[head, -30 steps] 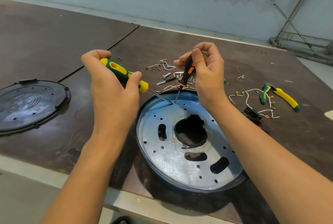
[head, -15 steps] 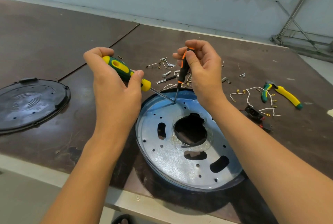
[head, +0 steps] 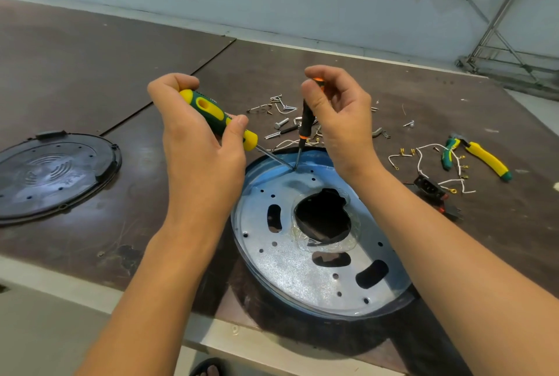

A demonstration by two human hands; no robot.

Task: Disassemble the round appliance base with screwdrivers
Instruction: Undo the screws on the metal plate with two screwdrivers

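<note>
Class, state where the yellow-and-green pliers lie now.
In the head view, the pliers lie at far right, beside the loose white wires and right of the round base.

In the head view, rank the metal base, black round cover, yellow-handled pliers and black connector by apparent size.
1. metal base
2. black round cover, cropped at the edge and farther, so unsure
3. yellow-handled pliers
4. black connector

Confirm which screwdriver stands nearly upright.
The slim black-and-orange screwdriver in the right hand; the thicker green-and-yellow screwdriver in the left hand slants low.
</note>
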